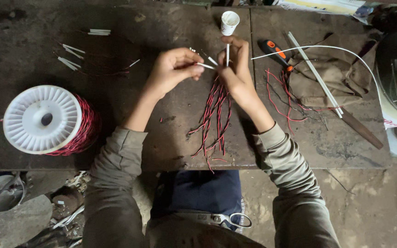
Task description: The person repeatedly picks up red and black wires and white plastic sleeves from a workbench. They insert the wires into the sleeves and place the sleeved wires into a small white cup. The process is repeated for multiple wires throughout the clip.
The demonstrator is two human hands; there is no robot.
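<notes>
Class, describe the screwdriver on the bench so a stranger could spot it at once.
Start at the dark workbench and look right of the person's right hand. There, at the edge of a crumpled brown cloth, lies the screwdriver. Its orange-and-black handle is the only one on the bench.

Both forearms reach forward over the bench (33,27), sleeves pushed back to mid-forearm. The left hand (173,69) is curled, its fingers (197,64) pinched together and pointing right. The right hand (236,69) stands upright just beside it, fingers closed in a pinch, wrist bent inward.
</notes>
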